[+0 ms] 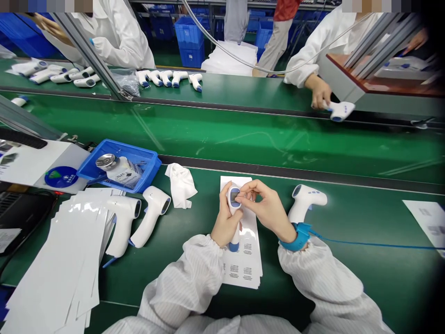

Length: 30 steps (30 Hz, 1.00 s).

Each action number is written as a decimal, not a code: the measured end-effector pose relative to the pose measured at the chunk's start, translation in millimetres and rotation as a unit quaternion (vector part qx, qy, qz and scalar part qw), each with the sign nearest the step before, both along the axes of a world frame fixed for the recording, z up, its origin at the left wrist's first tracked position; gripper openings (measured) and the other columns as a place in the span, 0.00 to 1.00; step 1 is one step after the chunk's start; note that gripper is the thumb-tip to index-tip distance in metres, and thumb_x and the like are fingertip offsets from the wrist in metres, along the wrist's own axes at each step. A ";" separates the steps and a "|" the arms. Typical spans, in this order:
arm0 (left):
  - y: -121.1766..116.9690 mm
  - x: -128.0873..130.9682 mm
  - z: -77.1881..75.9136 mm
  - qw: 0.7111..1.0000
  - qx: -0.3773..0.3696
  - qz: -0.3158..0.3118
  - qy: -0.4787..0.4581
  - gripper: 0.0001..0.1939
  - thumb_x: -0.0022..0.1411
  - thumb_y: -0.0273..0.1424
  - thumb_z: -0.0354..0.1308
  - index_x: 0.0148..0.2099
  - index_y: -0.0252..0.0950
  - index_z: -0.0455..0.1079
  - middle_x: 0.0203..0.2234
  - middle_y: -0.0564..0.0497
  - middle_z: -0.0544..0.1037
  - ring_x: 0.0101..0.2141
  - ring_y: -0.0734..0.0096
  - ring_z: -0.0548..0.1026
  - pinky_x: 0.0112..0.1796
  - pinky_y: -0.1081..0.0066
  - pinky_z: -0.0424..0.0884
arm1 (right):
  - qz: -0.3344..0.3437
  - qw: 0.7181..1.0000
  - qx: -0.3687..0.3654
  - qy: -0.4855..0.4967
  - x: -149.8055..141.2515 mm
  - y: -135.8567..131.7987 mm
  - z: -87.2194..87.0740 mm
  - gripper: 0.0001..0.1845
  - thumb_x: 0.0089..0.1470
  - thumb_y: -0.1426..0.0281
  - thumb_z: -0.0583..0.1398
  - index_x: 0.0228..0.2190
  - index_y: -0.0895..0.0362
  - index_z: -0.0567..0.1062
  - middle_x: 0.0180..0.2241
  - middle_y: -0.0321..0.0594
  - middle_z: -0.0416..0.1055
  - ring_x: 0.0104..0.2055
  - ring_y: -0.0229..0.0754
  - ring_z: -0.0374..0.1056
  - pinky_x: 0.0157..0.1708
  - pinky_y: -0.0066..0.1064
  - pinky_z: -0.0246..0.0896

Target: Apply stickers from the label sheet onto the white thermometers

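My left hand is wrapped round a white infrared thermometer, its small screen facing me and its blue-tipped handle pointing down. The fingers of my right hand are pinched together at the screen's right side; anything between them is too small to make out. A blue wrist strap circles my right wrist. Under both hands lies a stack of printed label sheets. Another white thermometer rests just beyond my right wrist. Two more, a left one and a right one, lie to the left.
A blue tray with a metal-topped bottle stands near a crumpled white cloth. Loose white sheets cover the left side. Across the green conveyor, a co-worker's hand holds a thermometer; several others lie along that bench.
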<state>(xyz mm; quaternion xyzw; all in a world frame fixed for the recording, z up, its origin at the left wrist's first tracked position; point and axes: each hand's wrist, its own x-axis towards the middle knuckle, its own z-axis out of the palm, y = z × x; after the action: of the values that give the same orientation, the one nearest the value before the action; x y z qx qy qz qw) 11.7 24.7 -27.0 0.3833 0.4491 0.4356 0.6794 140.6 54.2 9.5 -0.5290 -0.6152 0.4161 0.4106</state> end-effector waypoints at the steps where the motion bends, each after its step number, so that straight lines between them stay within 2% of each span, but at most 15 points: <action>1: 0.1 0.0 0.5 1.000 0.001 0.001 0.000 0.37 0.61 0.25 0.54 0.66 0.51 0.42 0.52 0.47 0.66 0.21 0.83 0.67 0.19 0.76 0.68 | 0.002 1.000 0.000 0.000 0.1 0.3 0.1 0.06 0.48 0.68 0.65 0.29 0.53 0.72 0.28 0.35 0.74 0.28 0.39 0.66 0.30 0.33 0.62; 10: -0.1 0.1 1.2 1.000 0.000 0.003 -0.001 0.37 0.60 0.25 0.54 0.66 0.50 0.42 0.52 0.46 0.66 0.22 0.81 0.68 0.19 0.76 0.68 | 0.020 0.999 0.018 -0.018 2.2 3.5 -0.9 0.06 0.48 0.70 0.66 0.30 0.53 0.73 0.30 0.35 0.75 0.31 0.40 0.69 0.33 0.33 0.63; 13: -1.6 -1.7 3.4 1.000 -0.009 -0.003 -0.027 0.37 0.60 0.24 0.53 0.66 0.51 0.42 0.51 0.47 0.67 0.21 0.82 0.66 0.20 0.76 0.68 | 0.023 0.999 0.023 -0.024 2.5 3.4 -1.2 0.06 0.48 0.69 0.66 0.30 0.52 0.73 0.31 0.35 0.75 0.31 0.40 0.69 0.34 0.34 0.63; 18: -2.0 -2.6 3.8 0.998 -0.040 0.003 -0.051 0.29 0.67 0.34 0.47 0.67 0.53 0.43 0.49 0.47 0.68 0.20 0.82 0.65 0.19 0.75 0.66 | 0.034 0.998 0.028 -0.034 2.9 2.5 -0.1 0.06 0.50 0.69 0.65 0.30 0.52 0.73 0.32 0.35 0.75 0.33 0.40 0.69 0.35 0.34 0.63; 23: -1.4 -1.6 -0.2 0.999 -0.046 0.003 -0.029 0.29 0.67 0.33 0.46 0.67 0.53 0.42 0.41 0.50 0.69 0.16 0.83 0.64 0.18 0.75 0.64 | 0.036 0.999 0.023 -0.003 1.6 8.2 0.7 0.10 0.49 0.71 0.65 0.35 0.53 0.71 0.33 0.36 0.75 0.34 0.40 0.69 0.37 0.34 0.63; 30: -1.8 -3.1 1.1 0.998 -0.054 0.001 -0.022 0.30 0.67 0.32 0.46 0.67 0.53 0.43 0.33 0.54 0.67 0.14 0.83 0.62 0.18 0.74 0.64 | 0.025 0.999 0.023 0.013 -0.6 17.0 -2.9 0.09 0.50 0.73 0.64 0.35 0.53 0.71 0.30 0.33 0.73 0.30 0.37 0.65 0.33 0.31 0.61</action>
<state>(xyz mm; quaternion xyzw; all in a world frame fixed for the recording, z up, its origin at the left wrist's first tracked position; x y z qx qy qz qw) 8.6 22.9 -25.9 0.3359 0.4573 0.4195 0.7085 140.0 71.2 6.7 -0.4983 -0.6322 0.4189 0.4203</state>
